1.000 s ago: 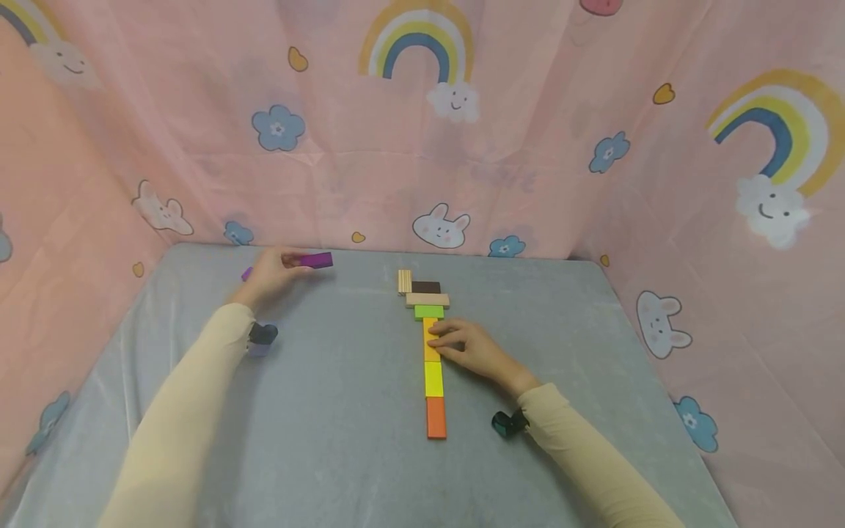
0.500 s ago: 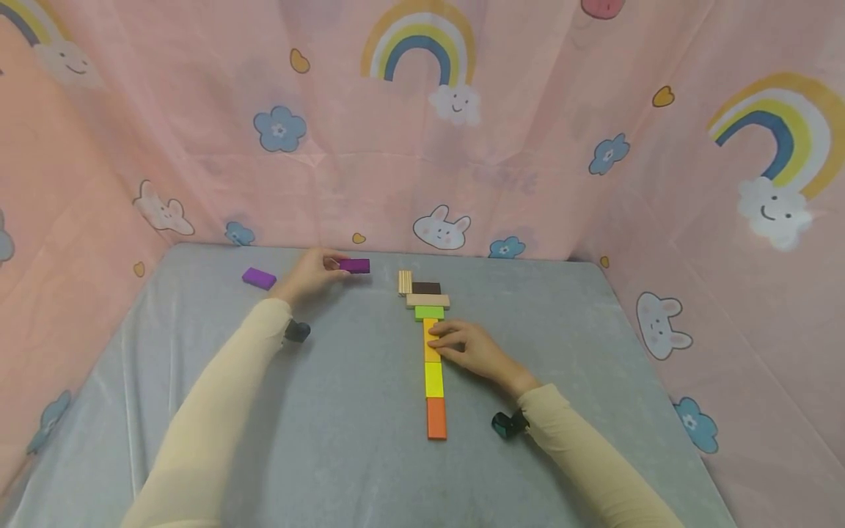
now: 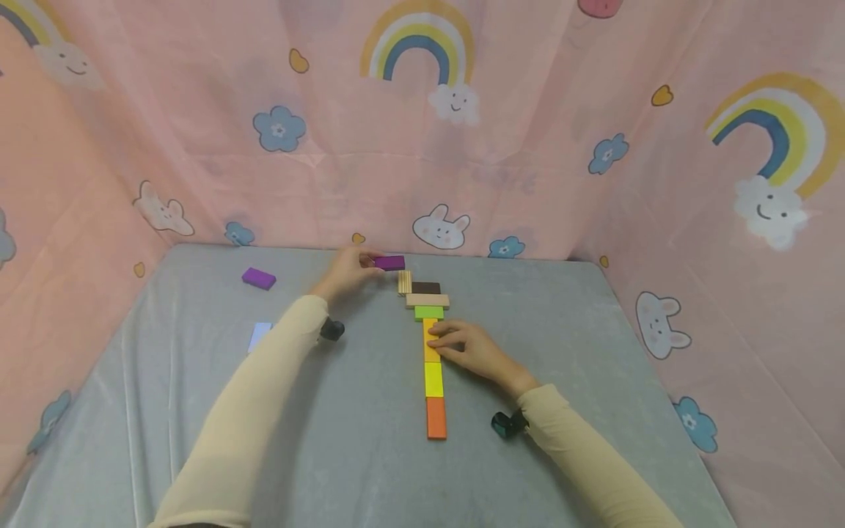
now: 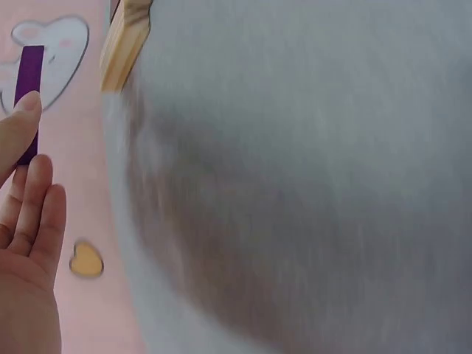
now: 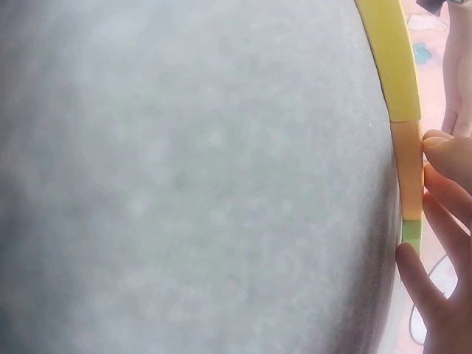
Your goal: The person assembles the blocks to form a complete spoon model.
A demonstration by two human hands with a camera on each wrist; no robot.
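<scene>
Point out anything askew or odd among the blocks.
The striped block juts out left of the row of blocks at its far end, beside the dark block, breaking the line. No spill or damage shows.

Purple block (image 3: 390,262), smooth and oblong, pinched at one end and held raised near the striped block (image 3: 405,283). Amber block (image 3: 431,353), oblong, lying lengthwise in a row, one end meeting the green block (image 3: 429,313), the other the yellow block (image 3: 433,380), followed in line by the orange block (image 3: 436,418).

Faint marks (image 3: 505,180) are showing on the pink printed curtain (image 3: 535,132), too blurred to read; no legible text is appearing anywhere.
</scene>
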